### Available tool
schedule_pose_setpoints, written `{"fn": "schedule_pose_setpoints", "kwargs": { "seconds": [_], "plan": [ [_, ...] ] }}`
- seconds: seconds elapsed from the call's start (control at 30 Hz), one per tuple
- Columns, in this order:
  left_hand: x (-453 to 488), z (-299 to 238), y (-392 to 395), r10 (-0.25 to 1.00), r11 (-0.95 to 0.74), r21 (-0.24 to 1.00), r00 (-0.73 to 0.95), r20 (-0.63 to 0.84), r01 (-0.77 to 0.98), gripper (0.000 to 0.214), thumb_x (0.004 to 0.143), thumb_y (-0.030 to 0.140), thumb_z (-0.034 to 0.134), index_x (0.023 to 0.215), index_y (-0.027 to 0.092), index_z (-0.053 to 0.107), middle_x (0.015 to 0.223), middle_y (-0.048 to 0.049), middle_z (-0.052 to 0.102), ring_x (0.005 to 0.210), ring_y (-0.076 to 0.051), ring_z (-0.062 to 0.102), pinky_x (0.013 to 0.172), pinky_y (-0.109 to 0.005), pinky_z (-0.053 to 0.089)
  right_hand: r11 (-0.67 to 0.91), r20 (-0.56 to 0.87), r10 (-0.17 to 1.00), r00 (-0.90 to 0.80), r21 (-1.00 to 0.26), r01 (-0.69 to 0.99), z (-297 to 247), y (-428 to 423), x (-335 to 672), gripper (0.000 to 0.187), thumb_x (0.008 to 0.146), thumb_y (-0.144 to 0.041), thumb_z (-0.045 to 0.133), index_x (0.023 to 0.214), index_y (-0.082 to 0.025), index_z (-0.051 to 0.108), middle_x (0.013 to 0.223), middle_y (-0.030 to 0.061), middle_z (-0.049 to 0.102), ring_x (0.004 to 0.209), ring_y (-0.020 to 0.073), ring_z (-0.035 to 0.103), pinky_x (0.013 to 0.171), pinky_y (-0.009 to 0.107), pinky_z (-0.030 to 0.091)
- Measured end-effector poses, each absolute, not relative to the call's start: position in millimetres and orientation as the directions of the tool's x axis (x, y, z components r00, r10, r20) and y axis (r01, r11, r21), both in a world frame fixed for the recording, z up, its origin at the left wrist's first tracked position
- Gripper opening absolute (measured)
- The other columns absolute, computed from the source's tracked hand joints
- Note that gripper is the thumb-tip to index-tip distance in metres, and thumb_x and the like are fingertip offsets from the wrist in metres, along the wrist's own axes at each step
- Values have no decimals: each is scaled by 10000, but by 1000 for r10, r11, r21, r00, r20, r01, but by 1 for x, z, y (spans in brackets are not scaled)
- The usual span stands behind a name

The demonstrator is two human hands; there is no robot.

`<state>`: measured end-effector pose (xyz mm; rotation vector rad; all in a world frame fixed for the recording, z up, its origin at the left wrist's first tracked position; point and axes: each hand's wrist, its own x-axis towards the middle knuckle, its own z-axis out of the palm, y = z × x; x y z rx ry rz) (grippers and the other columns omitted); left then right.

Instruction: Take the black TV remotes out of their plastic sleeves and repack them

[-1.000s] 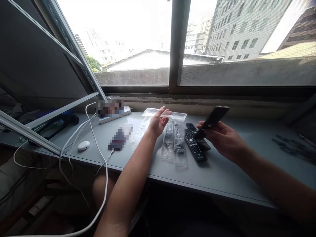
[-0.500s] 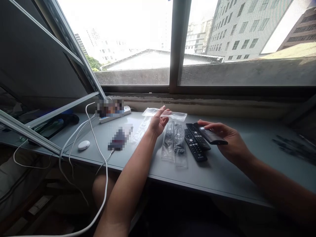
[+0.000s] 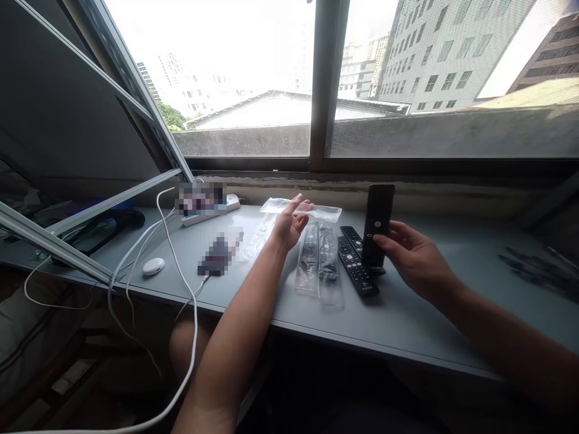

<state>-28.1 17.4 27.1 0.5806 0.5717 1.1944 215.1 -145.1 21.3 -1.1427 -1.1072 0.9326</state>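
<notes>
Head view: one held remote, black, stood nearly upright above the desk; right hand clamped on its lower part, thumb across the near face, fingers behind. The grip at the edge appears chosen to leave most of that face exposed and turned toward the wearer. Left hand: nothing seen in its grasp, fingers apart and loosely curled, palm partly turned up, seemingly at rest. Bare remotes, two, lying on the desk just left of the right hand, one overlapping the other, probably laid so for easy reach. Bagged remotes, two, side by side between the hands, sleeves apparently keeping them separate from the bare ones. Clear bag, behind the left hand. White disc and white cable, to the left. Defects of view: held remote covers part of the bare remotes; most right fingers concealed; contact between left hand and clear bag cannot be told; phone pixelated; dark items at far right too blurred to identify; both forearms cut off by the frame.
</notes>
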Motion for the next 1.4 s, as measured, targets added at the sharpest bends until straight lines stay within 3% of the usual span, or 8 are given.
{"fn": "schedule_pose_setpoints", "kwargs": {
  "seconds": [0.13, 0.3, 0.47, 0.67, 1.4],
  "plan": [
    [-29, 27, 19, 959, 265, 667, 263, -106, -696, 184, 1027, 282, 806, 1179, 185, 767, 1120, -81, 789, 827, -106, 789, 640, -127, 614, 89, 53, 980, 190, -978, -189, 22, -145, 215, 380, 894, -546, 946, 1163, -300, 837, 1036, 32, 822, 825, 219, 776, 694, 335, 698],
    [-30, 28, 20, 966, 253, 639, 225, -128, -726, 169, 1054, 261, 760, 1198, 177, 731, 1156, -84, 791, 848, -120, 804, 658, -157, 634, 72, 34, 983, 180, -976, -205, 21, -145, 212, 392, 938, -504, 896, 1232, -261, 809, 927, 52, 785, 709, 202, 699, 453, 264, 543],
    [-31, 25, 22, 977, 206, 652, 189, -97, -730, 157, 1052, 257, 762, 1183, 181, 723, 1179, -82, 785, 898, -125, 806, 673, -152, 627, 46, 15, 983, 184, -985, -167, 24, -148, 210, 573, 917, -507, 917, 1390, -227, 756, 819, 39, 752, 661, 190, 642, 446, 256, 506],
    [-30, 25, 21, 978, 198, 662, 186, -91, -722, 145, 1047, 268, 770, 1165, 191, 737, 1193, -76, 778, 920, -121, 796, 689, -151, 617, 20, 0, 990, 141, -990, -139, 26, -149, 209, 634, 874, -536, 956, 1384, -208, 772, 807, 55, 761, 640, 177, 612, 431, 248, 477],
    [-29, 25, 21, 977, 197, 672, 197, -77, -714, 213, 1020, 276, 790, 1213, 193, 755, 1199, -84, 776, 943, -134, 801, 676, -159, 610, -21, -38, 993, 113, -989, -144, 24, -148, 211, 613, 848, -524, 979, 1320, -181, 791, 800, 58, 777, 550, 129, 571, 413, 231, 459]
  ]
}}
